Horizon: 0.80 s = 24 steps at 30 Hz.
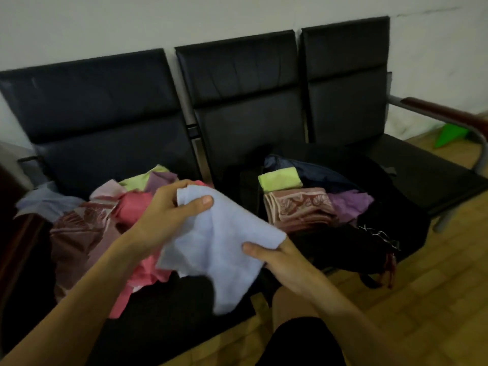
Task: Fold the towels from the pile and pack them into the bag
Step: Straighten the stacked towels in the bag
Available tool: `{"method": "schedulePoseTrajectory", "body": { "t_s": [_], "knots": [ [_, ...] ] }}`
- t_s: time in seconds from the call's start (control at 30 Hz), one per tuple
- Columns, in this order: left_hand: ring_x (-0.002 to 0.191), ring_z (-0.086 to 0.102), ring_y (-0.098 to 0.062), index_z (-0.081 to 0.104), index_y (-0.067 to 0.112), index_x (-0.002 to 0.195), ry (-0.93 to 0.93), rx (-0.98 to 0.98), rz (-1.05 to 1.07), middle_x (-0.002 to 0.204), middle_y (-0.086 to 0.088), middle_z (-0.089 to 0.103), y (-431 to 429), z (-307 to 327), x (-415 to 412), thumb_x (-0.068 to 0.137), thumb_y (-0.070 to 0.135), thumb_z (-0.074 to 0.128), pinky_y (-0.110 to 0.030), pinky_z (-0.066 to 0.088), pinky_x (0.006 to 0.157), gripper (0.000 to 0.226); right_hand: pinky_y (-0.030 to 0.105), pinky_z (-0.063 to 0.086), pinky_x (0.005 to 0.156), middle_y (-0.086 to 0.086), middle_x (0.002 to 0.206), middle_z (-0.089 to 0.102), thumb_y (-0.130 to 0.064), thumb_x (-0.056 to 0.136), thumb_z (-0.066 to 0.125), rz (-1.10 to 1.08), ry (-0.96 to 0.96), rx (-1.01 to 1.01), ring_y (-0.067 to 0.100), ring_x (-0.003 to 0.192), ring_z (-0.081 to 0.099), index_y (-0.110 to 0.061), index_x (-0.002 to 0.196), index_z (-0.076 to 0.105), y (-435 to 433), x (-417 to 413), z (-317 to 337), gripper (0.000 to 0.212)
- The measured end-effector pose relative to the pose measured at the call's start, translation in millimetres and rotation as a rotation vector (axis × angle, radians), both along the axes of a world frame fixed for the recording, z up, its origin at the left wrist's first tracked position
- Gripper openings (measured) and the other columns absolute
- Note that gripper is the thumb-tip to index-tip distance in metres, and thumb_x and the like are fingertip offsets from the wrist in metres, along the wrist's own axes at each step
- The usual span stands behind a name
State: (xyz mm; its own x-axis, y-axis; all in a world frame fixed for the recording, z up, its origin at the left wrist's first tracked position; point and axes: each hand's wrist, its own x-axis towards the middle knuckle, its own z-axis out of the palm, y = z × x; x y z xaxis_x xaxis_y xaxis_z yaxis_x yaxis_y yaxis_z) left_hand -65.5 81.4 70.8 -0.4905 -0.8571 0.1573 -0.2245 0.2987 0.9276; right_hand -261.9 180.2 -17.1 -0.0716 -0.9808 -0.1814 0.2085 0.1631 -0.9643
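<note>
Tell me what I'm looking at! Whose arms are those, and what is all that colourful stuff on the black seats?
No machine here: a person wears a camera on their head, so you see their own arms from above. Their left hand and right hand each pinch a light blue towel. On the black bench, a messy pile of colourful towels lies at the left. At the right sits a dark bag with folded towels inside.
</note>
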Motion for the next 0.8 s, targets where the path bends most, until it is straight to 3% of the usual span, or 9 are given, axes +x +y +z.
{"method": "schedulePoseTrajectory", "body": {
  "t_s": [0.1, 0.17, 0.23, 0.3, 0.37, 0.43, 0.57, 0.7, 0.8],
  "knots": [
    [0.086, 0.072, -0.015, 0.071, 0.018, 0.106, 0.211, 0.271, 0.132, 0.1, -0.005, 0.073, -47, -35, -33, 0.061, 0.054, 0.083, -0.025, 0.056, 0.062, 0.059, 0.036, 0.057, 0.088, 0.009, 0.116, 0.072, -0.018, 0.081, 0.068, -0.14, -0.309, 0.017, 0.024, 0.109, 0.068, -0.008, 0.125, 0.061, -19, -17, 2, 0.046],
    [0.095, 0.073, -0.021, 0.076, 0.017, 0.105, 0.389, 0.599, 0.057, 0.108, -0.01, 0.074, -75, -71, -60, 0.037, 0.06, 0.094, -0.031, 0.059, 0.065, 0.082, 0.036, 0.059, 0.082, 0.009, 0.109, 0.074, -0.024, 0.076, 0.069, -0.223, -0.332, 0.069, 0.024, 0.099, 0.072, -0.009, 0.118, 0.068, -40, -43, 4, 0.044],
    [0.12, 0.062, -0.029, 0.07, 0.015, 0.123, 0.619, 0.991, -0.293, 0.129, -0.016, 0.065, -97, -113, -93, 0.064, 0.057, 0.086, -0.043, 0.055, 0.089, 0.075, 0.03, 0.06, 0.07, 0.006, 0.096, 0.077, -0.027, 0.071, 0.069, -0.305, -0.328, 0.117, 0.019, 0.085, 0.074, -0.012, 0.094, 0.078, -67, -75, 4, 0.029],
    [0.136, 0.044, -0.04, 0.038, 0.007, 0.149, 0.824, 1.232, -0.573, 0.146, -0.023, 0.047, -97, -153, -123, 0.094, 0.052, 0.059, -0.055, 0.036, 0.106, 0.075, 0.025, 0.058, 0.062, 0.005, 0.093, 0.077, -0.027, 0.069, 0.067, -0.38, -0.356, 0.177, 0.016, 0.081, 0.075, -0.012, 0.094, 0.077, -88, -103, 2, 0.031],
    [0.118, 0.059, -0.043, 0.038, 0.007, 0.148, 0.605, 1.414, -0.489, 0.131, -0.02, 0.062, -96, -183, -150, 0.066, 0.051, 0.088, -0.058, 0.05, 0.088, 0.106, 0.029, 0.059, 0.066, 0.008, 0.103, 0.076, -0.029, 0.069, 0.068, -0.438, -0.351, 0.281, 0.02, 0.09, 0.074, -0.013, 0.11, 0.07, -100, -132, -3, 0.044],
    [0.108, 0.067, -0.038, 0.053, 0.015, 0.138, 0.407, 1.395, -0.314, 0.123, -0.013, 0.069, -87, -188, -178, 0.037, 0.041, 0.101, -0.05, 0.059, 0.074, 0.115, 0.037, 0.06, 0.072, 0.013, 0.107, 0.074, -0.027, 0.07, 0.07, -0.447, -0.332, 0.406, 0.027, 0.095, 0.073, -0.011, 0.115, 0.069, -103, -161, -5, 0.047],
    [0.103, 0.071, -0.026, 0.057, 0.025, 0.131, 0.231, 1.276, -0.181, 0.115, -0.002, 0.073, -91, -176, -231, 0.071, 0.028, 0.074, -0.041, 0.06, 0.079, 0.062, 0.04, 0.061, 0.082, 0.005, 0.108, 0.074, -0.03, 0.074, 0.077, -0.324, 0.063, 0.618, 0.022, 0.094, 0.073, -0.018, 0.118, 0.063, -107, -222, -6, 0.048],
    [0.106, 0.066, -0.005, 0.05, 0.042, 0.127, 0.071, 1.043, -0.174, 0.124, 0.014, 0.064, -101, -174, -286, 0.079, 0.046, 0.071, -0.031, 0.055, 0.09, 0.053, 0.036, 0.05, 0.1, -0.01, 0.12, 0.061, -0.034, 0.083, 0.076, -0.115, 0.666, 0.614, 0.007, 0.107, 0.059, -0.028, 0.128, 0.053, -136, -306, -16, 0.05],
    [0.119, 0.056, 0.003, 0.047, 0.029, 0.14, -0.039, 0.804, -0.124, 0.133, 0.012, 0.059, -101, -181, -333, 0.088, 0.052, 0.064, -0.03, 0.048, 0.104, 0.059, 0.039, 0.04, 0.112, -0.004, 0.139, 0.051, -0.03, 0.087, 0.074, 0.034, 0.871, 0.569, 0.015, 0.126, 0.05, -0.026, 0.143, 0.042, -163, -357, -32, 0.065]
  ]
}}
